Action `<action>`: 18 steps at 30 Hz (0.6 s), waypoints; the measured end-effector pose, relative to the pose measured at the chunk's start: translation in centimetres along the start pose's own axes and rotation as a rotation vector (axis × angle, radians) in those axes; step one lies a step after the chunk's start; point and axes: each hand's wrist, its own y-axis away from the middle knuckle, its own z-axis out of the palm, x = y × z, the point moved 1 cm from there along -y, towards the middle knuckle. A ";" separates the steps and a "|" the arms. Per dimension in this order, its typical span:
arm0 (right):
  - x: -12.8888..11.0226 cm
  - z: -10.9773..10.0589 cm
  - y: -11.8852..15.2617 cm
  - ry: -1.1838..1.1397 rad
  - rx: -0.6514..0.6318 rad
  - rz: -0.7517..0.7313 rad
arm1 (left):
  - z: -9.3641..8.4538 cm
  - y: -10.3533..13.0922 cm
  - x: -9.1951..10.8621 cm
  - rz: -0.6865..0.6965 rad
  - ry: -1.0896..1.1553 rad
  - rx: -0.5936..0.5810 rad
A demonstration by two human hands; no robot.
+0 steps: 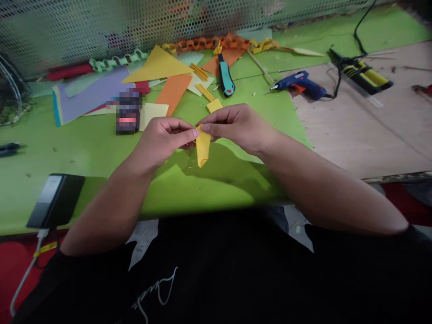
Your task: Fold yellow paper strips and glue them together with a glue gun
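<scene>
A folded yellow paper piece [203, 146] hangs between my two hands above the green table, its lower end curled. My left hand [168, 137] pinches its upper left edge with thumb and fingers. At its top, my right hand [236, 126] grips the paper between thumb and fingertips. The fingers behind the paper are partly hidden. Just beyond my right hand lie a small yellow paper square [214, 105] and a narrow yellow strip [205, 92].
Behind the hands are a teal cutter [226, 76], orange paper [173, 92], a yellow sheet [158, 65] and a paper chain [199, 43]. A blue glue gun [302, 84] lies right; a black power bank [56, 200] sits at the left front edge.
</scene>
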 end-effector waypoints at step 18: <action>-0.1 -0.1 -0.1 -0.060 0.080 0.001 | 0.0 -0.7 -0.4 0.045 0.154 0.172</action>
